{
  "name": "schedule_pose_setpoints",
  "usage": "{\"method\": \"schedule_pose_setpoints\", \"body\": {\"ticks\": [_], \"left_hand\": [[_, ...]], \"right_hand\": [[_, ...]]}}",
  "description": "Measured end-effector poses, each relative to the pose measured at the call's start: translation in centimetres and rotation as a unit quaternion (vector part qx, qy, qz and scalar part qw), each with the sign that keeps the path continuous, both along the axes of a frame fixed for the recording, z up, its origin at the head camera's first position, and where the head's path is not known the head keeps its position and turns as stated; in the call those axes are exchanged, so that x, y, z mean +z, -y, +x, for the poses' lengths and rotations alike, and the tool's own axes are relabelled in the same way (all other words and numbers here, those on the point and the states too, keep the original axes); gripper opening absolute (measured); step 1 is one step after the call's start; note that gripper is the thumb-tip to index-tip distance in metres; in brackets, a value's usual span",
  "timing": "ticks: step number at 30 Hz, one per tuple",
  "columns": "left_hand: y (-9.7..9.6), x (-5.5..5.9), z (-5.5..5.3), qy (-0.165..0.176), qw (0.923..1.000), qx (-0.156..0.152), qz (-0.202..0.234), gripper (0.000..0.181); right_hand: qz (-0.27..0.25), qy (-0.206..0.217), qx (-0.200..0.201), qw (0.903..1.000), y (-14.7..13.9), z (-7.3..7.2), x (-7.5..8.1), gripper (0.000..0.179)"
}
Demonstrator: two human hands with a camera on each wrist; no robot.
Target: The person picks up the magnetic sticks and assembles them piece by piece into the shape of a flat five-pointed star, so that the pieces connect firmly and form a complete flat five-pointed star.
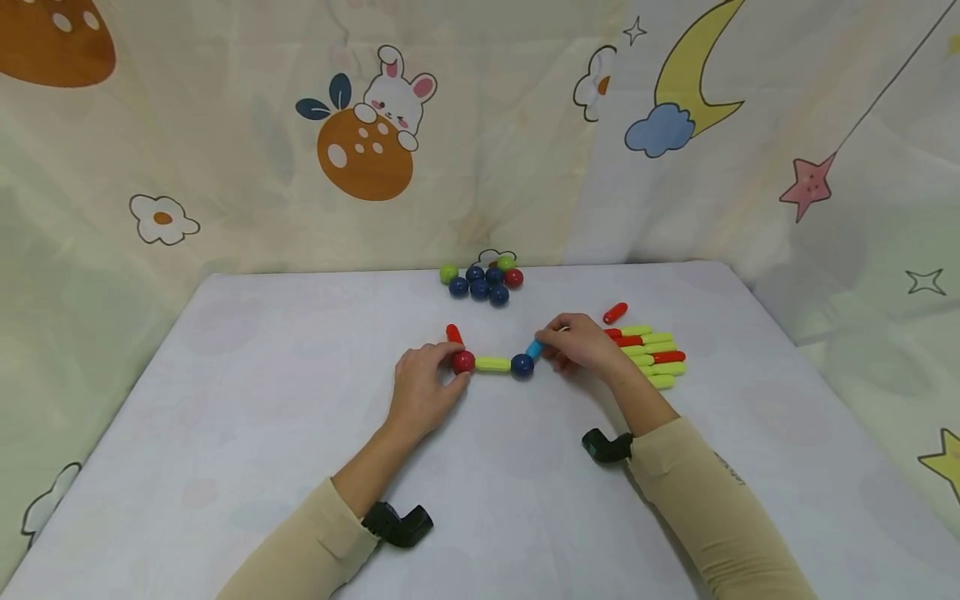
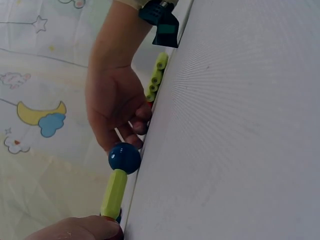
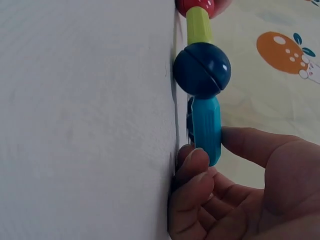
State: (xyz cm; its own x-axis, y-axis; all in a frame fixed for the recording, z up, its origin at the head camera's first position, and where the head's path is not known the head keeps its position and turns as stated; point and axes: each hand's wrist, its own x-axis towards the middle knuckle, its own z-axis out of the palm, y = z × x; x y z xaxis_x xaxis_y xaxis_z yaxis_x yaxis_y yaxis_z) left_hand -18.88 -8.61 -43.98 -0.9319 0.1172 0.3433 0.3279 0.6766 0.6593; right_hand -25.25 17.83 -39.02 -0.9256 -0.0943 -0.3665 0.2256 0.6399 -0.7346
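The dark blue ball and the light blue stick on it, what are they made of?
The dark blue ball looks like glossy plastic: it has a bright highlight and a line like a seam. I can't be sure. The light blue stick seems plastic too, less shiny, with flat sides.

Left sleeve and right sleeve, 2, tan fabric, ending short of the hands; right bears 1 line of small dark marking, illegible. Left wrist unit and right wrist unit, 2, black, elbow-shaped; right with 1 green rectangular patch. Left hand, right hand: bare.
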Motion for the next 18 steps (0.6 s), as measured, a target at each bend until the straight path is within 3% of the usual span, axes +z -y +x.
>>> {"method": "schedule_pose_setpoints", "body": {"ticks": [9,13,18], "left_hand": [[0.3,0.2,0.0,0.004,0.9999,-0.014,-0.009,0.038],[0.7,0.5,-0.2,0.02,0.9989,-0.035,-0.025,0.041],[1.6,0.7,-0.7,0.046,0.996,-0.07,-0.033,0.042]], "right_hand": [[0.144,-0.039,0.037,0.9882,0.3,0.0,1.2,0.044],[0.166,-0.054,0.044,0.9837,0.5,-0.1,1.6,0.044],[0.156,-0.061,0.058,0.9841,0.8,-0.6,1.8,0.042]]}}
